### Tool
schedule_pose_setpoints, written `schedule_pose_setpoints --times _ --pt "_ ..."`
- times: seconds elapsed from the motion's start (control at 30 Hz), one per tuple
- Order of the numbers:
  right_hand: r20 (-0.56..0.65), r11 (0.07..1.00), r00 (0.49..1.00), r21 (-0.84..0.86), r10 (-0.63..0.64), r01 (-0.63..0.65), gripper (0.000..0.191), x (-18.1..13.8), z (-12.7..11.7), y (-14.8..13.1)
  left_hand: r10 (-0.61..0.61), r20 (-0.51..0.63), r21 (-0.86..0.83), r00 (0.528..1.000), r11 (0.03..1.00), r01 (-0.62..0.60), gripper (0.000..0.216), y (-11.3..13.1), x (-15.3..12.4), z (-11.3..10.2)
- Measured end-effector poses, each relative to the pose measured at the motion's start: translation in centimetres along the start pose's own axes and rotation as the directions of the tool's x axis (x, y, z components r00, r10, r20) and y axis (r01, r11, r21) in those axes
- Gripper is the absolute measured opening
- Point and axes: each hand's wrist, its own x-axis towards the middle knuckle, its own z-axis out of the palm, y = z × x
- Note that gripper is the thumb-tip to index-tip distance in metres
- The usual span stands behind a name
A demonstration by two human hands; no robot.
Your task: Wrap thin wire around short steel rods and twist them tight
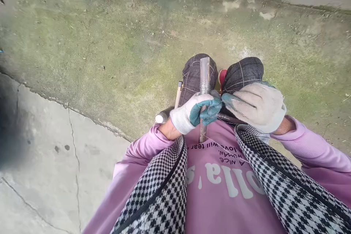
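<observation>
My left hand [203, 111], in a white work glove with green-coated palm and fingers, is wrapped round a grey-brown rod [204, 69]. The rod stands lengthwise between my lap and knees. Just above my fingers, several tight turns of thin metal wire [204, 87] circle it. My right hand [253, 104], gloved the same way and seen from the back, is closed in a pinch close to the left fingertips. Fine wire shows around its fingers, though the exact grip is hidden. A loose strand loops across my pink shirt [214, 190].
My bent knees [242, 71] in dark checked trousers frame the rod. Left of them are a light stick with a dark tip [178, 93] and a dark cylinder with a white end [161, 118]. Mossy ground [123, 51] lies ahead, cracked concrete [90, 153] at lower left.
</observation>
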Motion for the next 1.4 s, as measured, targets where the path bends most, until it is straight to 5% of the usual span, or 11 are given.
schedule_pose_setpoints --times 0.17,0.33,0.4,0.5,0.67,0.87,1.0,1.07,1.17,1.27,1.4 --pt "-0.03 0.96 0.982 -0.22 -0.185 0.174 0.03 0.1 0.6 1.6 -0.023 -0.037 -0.01 0.999 1.0 0.023 0.078 -0.1 0.4 0.7" --pt "-0.003 0.976 0.977 0.027 0.215 -0.215 0.03 0.7 -0.9 2.4 0.206 -0.291 0.207 0.934 0.967 -0.148 0.051 1.3 -0.5 -0.4" --pt "0.008 0.92 0.942 0.212 0.335 -0.329 0.034 0.8 -1.8 1.9 0.237 -0.342 0.402 0.909 0.911 -0.087 0.034 2.4 -1.3 -0.6" --pt "0.015 0.913 0.963 0.312 0.271 -0.262 0.034 0.9 -2.3 0.8 0.282 -0.358 0.597 0.89 0.802 -0.014 0.018 3.6 -1.9 -0.3" --pt "0.142 0.985 0.979 0.06 0.149 -0.159 0.031 1.0 -0.8 0.1 0.35 -0.274 0.732 0.896 0.68 -0.041 0.018 4.2 -2.0 0.5" --pt "0.078 0.971 0.996 -0.231 -0.037 0.054 0.029 1.0 -0.7 -0.5 0.316 -0.289 0.639 0.904 0.766 -0.063 0.017 4.0 -2.2 0.6" --pt "-0.089 0.93 0.979 -0.337 -0.183 0.144 0.037 0.7 0.2 -1.3 0.155 -0.276 0.201 0.949 0.974 -0.101 0.047 2.1 -0.5 0.7" --pt "-0.13 0.965 0.987 -0.255 -0.1 0.064 0.036 0.3 0.8 -1.3 0.106 -0.243 0.068 0.964 0.993 -0.092 0.062 1.4 0.2 0.6" --pt "-0.027 0.984 0.988 0.092 0.154 -0.151 0.028 -0.2 0.7 -1.1 0.133 -0.257 0.196 0.957 0.977 -0.083 0.055 1.8 -0.3 0.2" --pt "0.108 0.804 0.929 0.472 0.354 -0.362 0.026 -0.1 -0.5 -0.7 0.193 -0.264 0.5 0.945 0.865 -0.037 0.025 3.5 -1.8 0.0" --pt "0.285 0.58 0.866 0.651 0.411 -0.49 0.045 1.1 -1.0 0.6 0.251 -0.27 0.744 0.93 0.667 0.036 0.01 4.9 -2.7 0.6"
